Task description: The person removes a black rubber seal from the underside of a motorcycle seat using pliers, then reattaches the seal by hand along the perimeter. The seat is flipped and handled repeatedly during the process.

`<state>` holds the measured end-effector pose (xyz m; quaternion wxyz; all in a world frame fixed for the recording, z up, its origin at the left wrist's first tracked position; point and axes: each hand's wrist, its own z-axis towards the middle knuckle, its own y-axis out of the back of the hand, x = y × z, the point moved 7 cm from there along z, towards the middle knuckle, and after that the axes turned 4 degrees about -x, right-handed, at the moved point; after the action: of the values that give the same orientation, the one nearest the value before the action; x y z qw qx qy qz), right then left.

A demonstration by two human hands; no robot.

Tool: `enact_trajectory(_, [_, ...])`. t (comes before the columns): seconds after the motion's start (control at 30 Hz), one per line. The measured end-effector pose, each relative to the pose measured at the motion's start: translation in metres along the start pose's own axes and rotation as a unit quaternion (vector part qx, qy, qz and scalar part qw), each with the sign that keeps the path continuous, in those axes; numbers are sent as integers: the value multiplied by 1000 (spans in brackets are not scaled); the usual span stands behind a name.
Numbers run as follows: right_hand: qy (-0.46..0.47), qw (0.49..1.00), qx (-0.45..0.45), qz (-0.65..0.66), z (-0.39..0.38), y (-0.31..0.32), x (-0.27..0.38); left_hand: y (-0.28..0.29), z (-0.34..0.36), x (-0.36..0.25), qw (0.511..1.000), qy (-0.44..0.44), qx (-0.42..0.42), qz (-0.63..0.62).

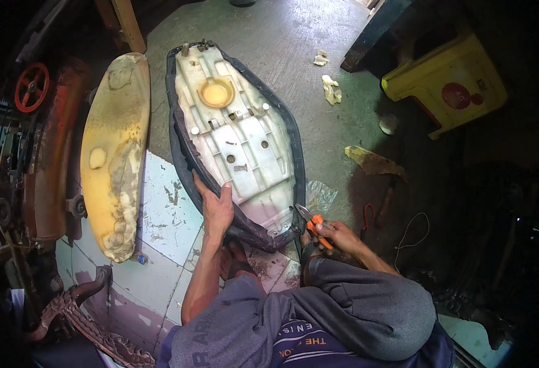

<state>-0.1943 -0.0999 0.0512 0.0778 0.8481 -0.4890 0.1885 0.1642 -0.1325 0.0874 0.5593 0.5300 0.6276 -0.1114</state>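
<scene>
Your left hand (217, 208) grips the dark vinyl edge of the upturned seat base (235, 132) — ribbed white plastic, lying on the floor. Your right hand (337, 236) clenches orange-handled pliers (312, 224) at its rim. Stained yellow foam pad (115, 153) beside — yellow box (447, 83) far right.

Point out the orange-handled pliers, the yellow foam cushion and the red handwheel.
orange-handled pliers (314, 226), head view, on the orange grip just ahead of the right hand.
yellow foam cushion (115, 147), head view, on the middle of its stained top face.
red handwheel (32, 87), head view, on its hub.
</scene>
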Motion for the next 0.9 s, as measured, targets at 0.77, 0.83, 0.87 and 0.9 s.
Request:
enact_trajectory(0.77, [77, 995, 8, 69, 28, 7, 73, 2, 0, 2, 998, -29, 29, -36])
enact_trajectory(0.83, [10, 988, 19, 150, 30, 13, 84, 2, 0, 0, 999, -41, 25, -18])
enact_trajectory(0.87, [-19, 981, 37, 190, 31, 9, 86, 2, 0, 1, 999, -34, 25, -12])
enact_trajectory(0.9, [19, 995, 7, 97, 31, 13, 92, 3, -1, 2, 999, -25, 21, -11])
